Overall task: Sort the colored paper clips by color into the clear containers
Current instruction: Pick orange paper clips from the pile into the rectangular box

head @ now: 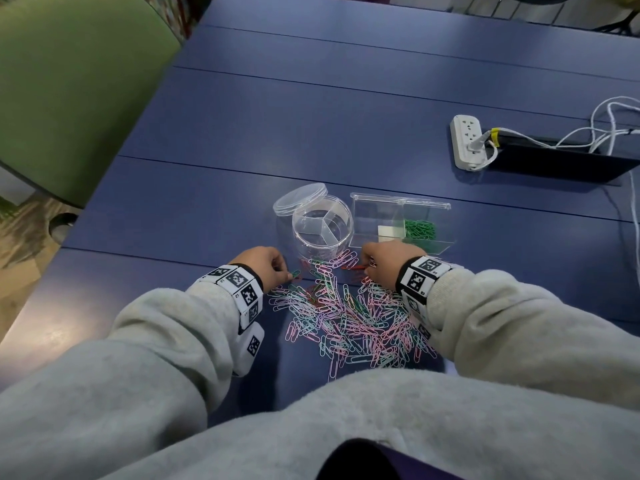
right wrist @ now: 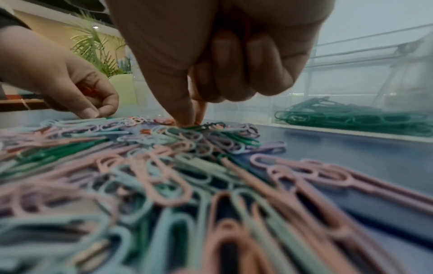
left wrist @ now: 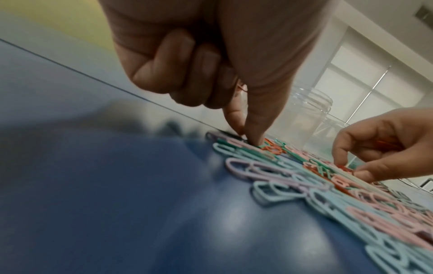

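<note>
- Head view: a loose pile of paper clips [head: 349, 317] lies at the lower middle of the frame on the blue table [head: 311, 133], between both wrists; pink, pale blue, lilac, green and red are mixed, far too many to count.
- The left hand [head: 266, 266] sits at the pile's upper left edge, thumb and forefinger pinched down on a clip, the other fingers curled; red clips seem tucked in its palm.
- The right hand [head: 384, 268] works the pile's upper right edge the same way, pinching at a red clip [head: 353, 267], with red ones apparently bunched in its palm.
- There are two clear containers: a round jar [head: 322, 230] split into three compartments, its lid [head: 299, 199] leaning on its rim, and a rectangular box [head: 398, 223] to its right holding green clips [head: 420, 230].
- The clips look light, stiff and slick, and they tangle; I would pinch one by a rounded end and slide it free so its neighbours stay put.
- A power strip [head: 467, 142] lies at the upper right.
</note>
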The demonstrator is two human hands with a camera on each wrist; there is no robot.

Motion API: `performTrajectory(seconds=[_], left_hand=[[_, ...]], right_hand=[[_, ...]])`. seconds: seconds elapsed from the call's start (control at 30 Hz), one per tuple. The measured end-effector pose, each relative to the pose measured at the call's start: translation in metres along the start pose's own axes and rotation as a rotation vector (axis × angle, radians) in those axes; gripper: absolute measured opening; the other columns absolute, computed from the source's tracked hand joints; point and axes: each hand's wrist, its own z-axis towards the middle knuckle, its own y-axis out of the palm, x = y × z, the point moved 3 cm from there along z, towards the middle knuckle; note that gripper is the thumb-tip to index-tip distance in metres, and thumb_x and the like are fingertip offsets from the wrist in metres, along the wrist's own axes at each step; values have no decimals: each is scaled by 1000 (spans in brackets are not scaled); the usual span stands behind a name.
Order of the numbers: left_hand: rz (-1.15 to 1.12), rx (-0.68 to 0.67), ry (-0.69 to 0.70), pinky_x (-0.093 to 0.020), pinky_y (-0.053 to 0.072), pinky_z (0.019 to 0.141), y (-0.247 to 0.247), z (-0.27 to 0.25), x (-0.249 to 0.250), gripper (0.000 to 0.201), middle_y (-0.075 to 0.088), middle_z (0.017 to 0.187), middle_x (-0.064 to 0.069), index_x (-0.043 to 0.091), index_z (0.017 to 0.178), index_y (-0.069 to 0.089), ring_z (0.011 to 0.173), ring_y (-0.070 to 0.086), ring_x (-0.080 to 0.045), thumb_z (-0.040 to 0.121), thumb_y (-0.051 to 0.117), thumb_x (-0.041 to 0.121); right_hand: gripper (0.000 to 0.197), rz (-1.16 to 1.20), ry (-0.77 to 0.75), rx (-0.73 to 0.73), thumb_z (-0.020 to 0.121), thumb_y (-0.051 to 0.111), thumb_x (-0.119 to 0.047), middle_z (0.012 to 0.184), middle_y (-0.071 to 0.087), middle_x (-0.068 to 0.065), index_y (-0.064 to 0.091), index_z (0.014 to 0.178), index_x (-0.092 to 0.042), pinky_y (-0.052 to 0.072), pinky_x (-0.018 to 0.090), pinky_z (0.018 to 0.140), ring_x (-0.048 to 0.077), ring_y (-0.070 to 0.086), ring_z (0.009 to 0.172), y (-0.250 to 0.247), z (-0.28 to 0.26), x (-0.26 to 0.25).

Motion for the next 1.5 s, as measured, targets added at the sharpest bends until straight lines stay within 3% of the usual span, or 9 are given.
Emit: performTrajectory(seconds=[0.2, 0.4, 0.6, 0.7, 0.9, 1.07, 1.17, 1.3, 1.5], left_hand=[[56, 5, 35, -25, 41, 72, -1, -4, 8, 3, 57, 85, 4, 22, 85, 60, 80, 54, -16, 87, 59, 24], [119, -19, 13, -28, 44, 68, 1, -6, 5, 10, 60, 81, -5, 17, 81, 61, 71, 51, -22, 86, 52, 19], [57, 54, 15, -29, 48, 79, -3, -6, 1, 8, 60, 94, 5, 26, 88, 53, 89, 58, -18, 87, 59, 32], [24, 38, 76, -30, 48, 85, -1, -9, 11, 15, 57, 96, 8, 28, 88, 54, 96, 58, -15, 83, 67, 35], [192, -24, 110, -32, 47, 88, 1, -7, 23, 19, 60, 108, 4, 26, 98, 58, 101, 57, -19, 84, 64, 37], [251, -86, 105, -25, 41, 73, 3, -6, 29, 14, 59, 95, 0, 21, 89, 59, 85, 53, -18, 88, 61, 35], [259, -93, 112, -25, 38, 71, 4, -7, 32, 15, 56, 89, -2, 16, 91, 60, 82, 52, -20, 91, 56, 30], [70, -29, 39, -27, 35, 69, 5, -6, 25, 17, 51, 86, -5, 13, 84, 43, 78, 47, -22, 97, 39, 24], [-338, 38, -59, -26, 33, 53, -1, -6, 12, 14, 56, 71, -4, 16, 77, 42, 57, 44, -19, 89, 36, 13]], right_hand=[[13, 17, -9, -16, 91, 52, -25, 91, 56, -5, 56, 102, -21, 47, 28, 72, 18, 54, 84, 1, 2, -6], [13, -86, 25, -81, 86, 55, -30, 76, 55, -3, 53, 85, -17, 56, 35, 74, 21, 57, 74, 4, 2, -11], [28, -106, 41, -91, 87, 53, -31, 66, 46, -4, 40, 65, -20, 52, 32, 68, 19, 49, 65, 5, -5, -6], [22, -67, 29, -90, 89, 50, -32, 70, 49, -2, 47, 75, -16, 51, 32, 68, 20, 52, 70, 4, -12, -2], [22, 465, 80, 67, 97, 36, -23, 78, 53, 4, 51, 87, -12, 47, 33, 71, 19, 50, 71, 4, -27, 13], [37, 994, 78, 21, 101, 26, -17, 56, 31, -2, 34, 65, -17, 25, 18, 39, 5, 29, 38, 3, -42, 15], [37, 1179, 83, -39, 98, 23, -11, 50, 29, -2, 34, 64, -15, 18, 18, 33, 7, 23, 33, 3, -44, 15], [32, 1428, -11, -62, 90, 19, 2, 43, 34, 1, 37, 65, -8, 18, 18, 33, 12, 23, 31, 1, -43, 18], [33, 1698, -73, -42, 85, 17, 4, 43, 38, 1, 44, 68, -5, 16, 14, 35, 8, 24, 27, -1, -42, 19]])
